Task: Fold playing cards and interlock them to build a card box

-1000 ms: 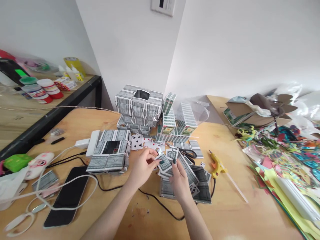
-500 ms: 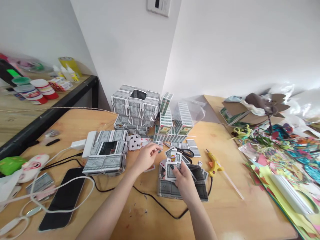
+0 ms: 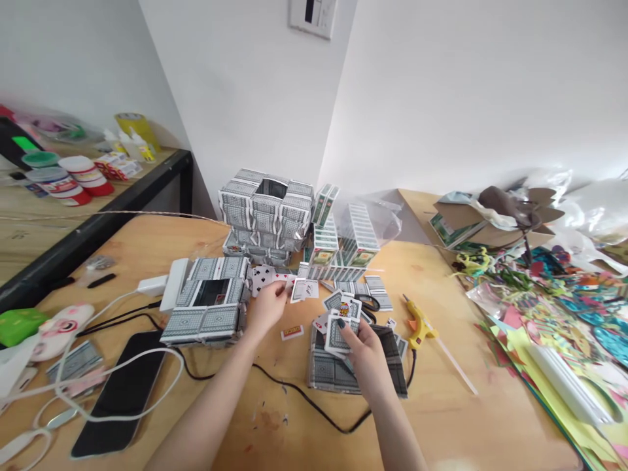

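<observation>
Now that the left hand point(image 3: 267, 309) has drawn away from the cards over the open card-covered box point(image 3: 324, 374), the two hands work apart, where a second ago both were at the same bunch. It has come to the loose playing cards point(image 3: 261, 279) beyond the box and to its left; its thumb and finger are close together, but whether they pinch a card edge I cannot tell. Just past those fingertips, a white-faced card point(image 3: 308, 289) now shows beyond the box, and a small red-and-yellow piece point(image 3: 292, 332) lies uncovered on the surface point(image 3: 275, 428) to the box's left. The right hand point(image 3: 367, 350) has stayed above the box, its grip closed on a few held cards point(image 3: 334, 339), a picture card among them. The box looks unshifted. That suggests the left hand is dealing with single cards while the right keeps its bunch ready, so the card handling seems partway through.
</observation>
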Tool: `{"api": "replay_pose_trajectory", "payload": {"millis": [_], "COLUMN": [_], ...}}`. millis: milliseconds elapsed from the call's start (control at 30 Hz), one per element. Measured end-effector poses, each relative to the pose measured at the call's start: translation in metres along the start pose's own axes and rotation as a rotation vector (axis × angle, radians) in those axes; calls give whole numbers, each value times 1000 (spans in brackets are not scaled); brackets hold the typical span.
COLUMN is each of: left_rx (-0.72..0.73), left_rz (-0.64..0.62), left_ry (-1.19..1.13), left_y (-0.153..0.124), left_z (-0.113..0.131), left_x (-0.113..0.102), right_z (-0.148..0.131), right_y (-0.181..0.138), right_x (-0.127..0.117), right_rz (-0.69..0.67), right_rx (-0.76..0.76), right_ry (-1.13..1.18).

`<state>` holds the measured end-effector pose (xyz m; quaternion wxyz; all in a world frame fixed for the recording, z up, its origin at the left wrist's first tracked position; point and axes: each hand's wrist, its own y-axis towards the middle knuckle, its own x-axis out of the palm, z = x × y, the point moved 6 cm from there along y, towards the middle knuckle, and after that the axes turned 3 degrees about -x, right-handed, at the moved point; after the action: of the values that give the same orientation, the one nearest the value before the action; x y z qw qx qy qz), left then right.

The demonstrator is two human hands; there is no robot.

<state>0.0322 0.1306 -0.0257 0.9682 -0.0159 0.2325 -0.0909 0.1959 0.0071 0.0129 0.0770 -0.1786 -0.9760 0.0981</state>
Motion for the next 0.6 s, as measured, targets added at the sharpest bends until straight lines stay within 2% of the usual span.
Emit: {"api": "replay_pose_trajectory", "payload": {"millis": [67,133,200,333,400,467,600], "left_rx": [-68,-97,-23,194,245,285,285], "left_rz": [-152,-255,-260,-19,13,-16,-190], "left_ry": [-296,-405,-276,92,196,253,246], "left_y": [-19,-39,-56,-74,-77,-75,-49], "left_z": [8,22,38,62,66,65,52], "left_x": [3,8,11,7,9,10,7], "right_z": [-1,0,2,8,10,9,7], "right_y": [5,9,10,4,1,0,3], "right_x": [3,9,17,27,28,27,22], "right_rz": [61,86,84,82,74,75,74], "right_rx": [-58,-104,-124,-107,-103,-118,-116], "right_ry": [-52,-97,-132,-137,-132,-147,-107]}}
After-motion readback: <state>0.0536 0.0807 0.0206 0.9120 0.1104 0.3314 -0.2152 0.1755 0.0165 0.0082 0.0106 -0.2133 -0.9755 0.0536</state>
